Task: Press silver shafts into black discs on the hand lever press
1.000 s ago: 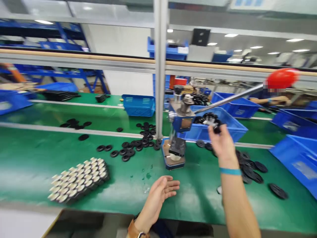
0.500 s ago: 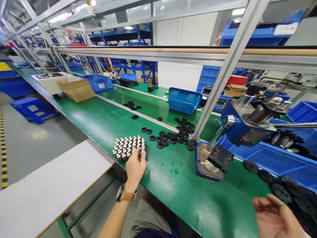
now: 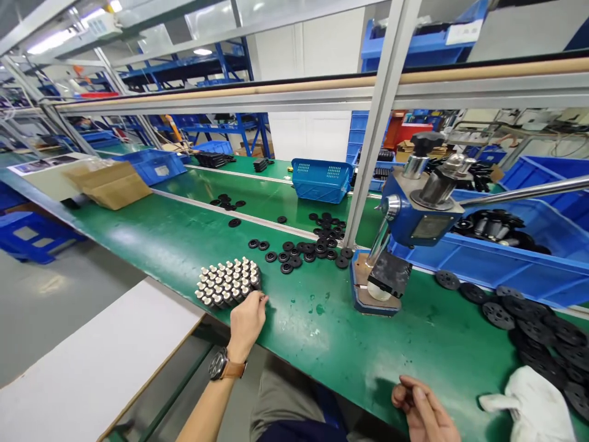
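Observation:
My left hand (image 3: 247, 319) is closed in a pinch at the near right corner of a block of upright black cylindrical parts with cream-white tips (image 3: 227, 281). Whatever lies between its fingertips is hidden. My right hand (image 3: 426, 411) hovers palm up over the front of the green bench, fingers loosely bent and thumb apart, with nothing visible in it. Beyond it stands a blue hand press (image 3: 421, 212) with a long metal lever and a black block (image 3: 391, 273) above its base. A white glove or cloth (image 3: 536, 405) lies to the right of my right hand.
Small black rings (image 3: 317, 245) are scattered left of the press. Larger black discs (image 3: 534, 322) pile up at the right, before a blue bin (image 3: 497, 264) of black and silver parts. An aluminium post (image 3: 375, 135) rises behind the press. A white board (image 3: 105, 350) lies at left.
My view turned left, then slightly back right. My left hand went from open before the press to the tipped parts. My right hand left the bin, where it held a dark part, for the bench front.

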### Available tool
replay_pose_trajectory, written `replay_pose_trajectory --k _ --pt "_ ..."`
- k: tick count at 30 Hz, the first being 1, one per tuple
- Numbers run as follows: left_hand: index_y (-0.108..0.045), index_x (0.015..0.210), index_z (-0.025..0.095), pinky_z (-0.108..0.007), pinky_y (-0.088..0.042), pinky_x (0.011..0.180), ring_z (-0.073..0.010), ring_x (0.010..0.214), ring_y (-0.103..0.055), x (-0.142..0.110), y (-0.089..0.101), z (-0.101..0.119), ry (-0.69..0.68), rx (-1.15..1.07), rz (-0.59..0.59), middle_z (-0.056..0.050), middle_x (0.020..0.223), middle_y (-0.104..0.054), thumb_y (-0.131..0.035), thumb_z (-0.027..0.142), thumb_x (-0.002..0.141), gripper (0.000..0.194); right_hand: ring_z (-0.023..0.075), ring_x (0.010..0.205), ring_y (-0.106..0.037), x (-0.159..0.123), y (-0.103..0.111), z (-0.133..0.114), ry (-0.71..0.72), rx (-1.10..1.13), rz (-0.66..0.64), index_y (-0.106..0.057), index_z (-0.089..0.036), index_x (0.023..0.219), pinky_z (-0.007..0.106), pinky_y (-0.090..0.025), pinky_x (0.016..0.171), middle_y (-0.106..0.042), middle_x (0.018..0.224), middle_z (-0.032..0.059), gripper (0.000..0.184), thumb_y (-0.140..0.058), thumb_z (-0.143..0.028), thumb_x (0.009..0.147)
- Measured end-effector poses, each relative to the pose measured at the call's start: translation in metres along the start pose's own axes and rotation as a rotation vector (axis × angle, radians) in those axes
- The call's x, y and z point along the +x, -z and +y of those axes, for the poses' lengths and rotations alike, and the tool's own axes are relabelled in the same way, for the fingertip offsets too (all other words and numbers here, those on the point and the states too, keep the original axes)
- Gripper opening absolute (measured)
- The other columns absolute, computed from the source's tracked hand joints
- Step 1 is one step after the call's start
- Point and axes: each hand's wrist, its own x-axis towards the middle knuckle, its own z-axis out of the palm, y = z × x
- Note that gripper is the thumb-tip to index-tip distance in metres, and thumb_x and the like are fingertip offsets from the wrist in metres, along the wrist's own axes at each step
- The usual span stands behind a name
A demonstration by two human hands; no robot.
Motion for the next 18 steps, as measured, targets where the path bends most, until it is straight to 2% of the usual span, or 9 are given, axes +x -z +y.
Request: replay_pose_trajectory --k 4,7,9,11,13,15,16,18 --pt "-0.063 0.081 0.021 -0.026 -0.046 0.057 -0.0190 0.065 -0.073 -0.007 0.002 -0.005 -0.167 -0.046 0.062 -0.005 0.072 -0.075 -0.048 0.031 0.102 0.028 0.0194 0.074 -0.066 -0.006 -0.043 -0.011 0.105 -0.207 -0.055 -0.080 -0.019 0.094 0.029 -0.057 0.073 -0.072 0.076 0.0060 0.040 -0.076 -0.058 0.085" --pt "-0.063 0.084 0.020 -0.027 -0.047 0.057 -0.0193 0.061 -0.071 -0.005 0.011 -0.008 -0.229 -0.075 0.132 -0.004 0.071 -0.073 -0.046 0.033 0.105 0.029 0.0209 0.077 -0.069 -0.010 -0.074 -0.012 0.130 -0.371 -0.166 -0.078 -0.020 0.098 0.029 -0.057 0.077 -0.073 0.080 0.0063 0.039 -0.067 -0.057 0.093" --pt "-0.063 0.088 0.019 -0.026 -0.049 0.059 -0.0179 0.061 -0.071 -0.004 0.019 -0.001 -0.293 -0.140 0.167 -0.004 0.073 -0.074 -0.050 0.031 0.104 0.024 0.0231 0.083 -0.072 -0.012 -0.093 -0.008 0.159 -0.480 -0.277 -0.078 -0.021 0.101 0.031 -0.058 0.081 -0.076 0.085 0.0077 0.037 -0.062 -0.054 0.097" --pt "-0.062 0.092 0.020 -0.025 -0.050 0.063 -0.0163 0.063 -0.071 -0.005 0.027 0.018 -0.396 -0.265 0.157 -0.003 0.075 -0.073 -0.054 0.027 0.104 0.017 0.0244 0.091 -0.073 -0.013 -0.109 -0.002 0.228 -0.572 -0.370 -0.077 -0.021 0.108 0.033 -0.059 0.086 -0.077 0.096 0.0095 0.033 -0.058 -0.047 0.100" --pt "-0.062 0.093 0.020 -0.024 -0.051 0.064 -0.0156 0.064 -0.070 -0.009 0.033 0.049 -0.498 -0.424 0.055 -0.002 0.074 -0.072 -0.055 0.023 0.103 0.012 0.0252 0.102 -0.073 -0.014 -0.120 0.006 0.338 -0.630 -0.395 -0.070 -0.022 0.129 0.035 -0.060 0.090 -0.075 0.117 0.0123 0.035 -0.057 -0.039 0.101" --pt "-0.062 0.093 0.021 -0.024 -0.050 0.063 -0.0145 0.063 -0.069 -0.015 0.039 0.085 -0.528 -0.602 -0.127 -0.001 0.075 -0.072 -0.055 0.019 0.102 0.011 0.0276 0.120 -0.068 -0.013 -0.125 0.013 0.448 -0.683 -0.358 -0.052 -0.021 0.151 0.039 -0.058 0.100 -0.063 0.142 0.0153 0.053 -0.058 -0.032 0.100" --pt "-0.062 0.093 0.022 -0.023 -0.050 0.062 -0.0138 0.061 -0.068 -0.018 0.041 0.102 -0.531 -0.691 -0.224 0.000 0.074 -0.071 -0.056 0.018 0.101 0.011 0.0288 0.129 -0.063 -0.013 -0.125 0.016 0.485 -0.708 -0.330 -0.044 -0.021 0.156 0.042 -0.055 0.106 -0.057 0.150 0.0159 0.059 -0.057 -0.030 0.099" --pt "-0.062 0.090 0.022 -0.024 -0.050 0.063 -0.0141 0.063 -0.067 -0.025 0.042 0.133 -0.521 -0.842 -0.368 0.001 0.074 -0.071 -0.056 0.017 0.099 0.012 0.0295 0.138 -0.057 -0.012 -0.119 0.018 0.489 -0.732 -0.298 -0.044 -0.021 0.156 0.047 -0.048 0.115 -0.054 0.154 0.0151 0.057 -0.054 -0.028 0.100"
